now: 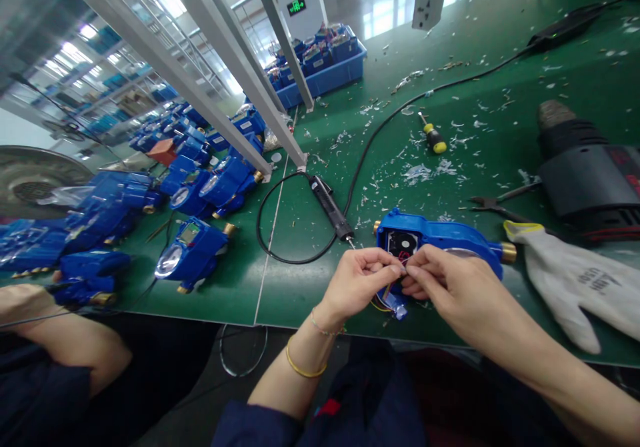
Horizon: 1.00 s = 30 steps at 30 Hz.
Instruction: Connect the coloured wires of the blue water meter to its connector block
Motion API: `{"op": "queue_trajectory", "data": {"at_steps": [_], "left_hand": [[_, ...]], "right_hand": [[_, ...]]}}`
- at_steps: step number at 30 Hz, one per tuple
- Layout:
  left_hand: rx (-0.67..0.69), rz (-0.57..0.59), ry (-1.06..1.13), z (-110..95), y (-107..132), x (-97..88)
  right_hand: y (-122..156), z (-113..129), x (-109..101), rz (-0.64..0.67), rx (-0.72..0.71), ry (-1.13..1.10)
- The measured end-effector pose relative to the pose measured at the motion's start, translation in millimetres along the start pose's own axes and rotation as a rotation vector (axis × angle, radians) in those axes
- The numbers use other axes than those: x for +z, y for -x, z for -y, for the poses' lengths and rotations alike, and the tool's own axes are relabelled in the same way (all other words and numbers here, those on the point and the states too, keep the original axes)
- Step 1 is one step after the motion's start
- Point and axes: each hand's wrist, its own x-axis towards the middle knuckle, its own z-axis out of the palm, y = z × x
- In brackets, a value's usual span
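Observation:
A blue water meter (440, 228) with brass ends lies on the green bench before me, its square compartment uncovered. Inside sit a black part and thin red wires (403, 255). Over that compartment, my left hand (357, 280) is closed in a pinch of thumb and forefinger. My right hand (437, 275) pinches the same spot from the other side, the fingertips of both hands almost meeting on thin wires. Below the hands, a small blue part (399, 308) with coloured wires hangs at the meter's near side. The wire ends between my fingertips are mostly hidden.
Left of my hands lies a black electric screwdriver (330, 208) with its cable. A yellow screwdriver (433, 137), pliers (487, 204), a heat gun (590, 167) and a white glove (575, 280) are around. Several blue meters (193, 253) stand at left, near a co-worker's arm (65, 333).

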Motion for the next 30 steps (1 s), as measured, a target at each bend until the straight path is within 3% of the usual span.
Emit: {"op": "queue_trajectory", "data": {"at_steps": [5,13,16,22,26,30], "left_hand": [[0.013,0.042,-0.028,3,0,-3.5],[0.046,0.046,0.035,-2,3,-4.0],[0.082,0.038,-0.094,-4,6,-3.6],[0.269,-0.144,-0.384,2,8,6.7],[0.394,-0.442,-0.316,5,6,13.4],[0.406,-0.659,-0.189,7,4,0.1]], "right_hand": [[3,5,0,-0.007,0.04,-0.033],[6,2,3,-0.079,-0.101,-0.086],[6,1,4,-0.098,-0.103,0.003],[5,-1,8,-0.115,-0.094,0.073],[2,-5,12,-0.119,-0.083,0.106],[8,-4,7,-0.15,-0.162,0.072]]}}
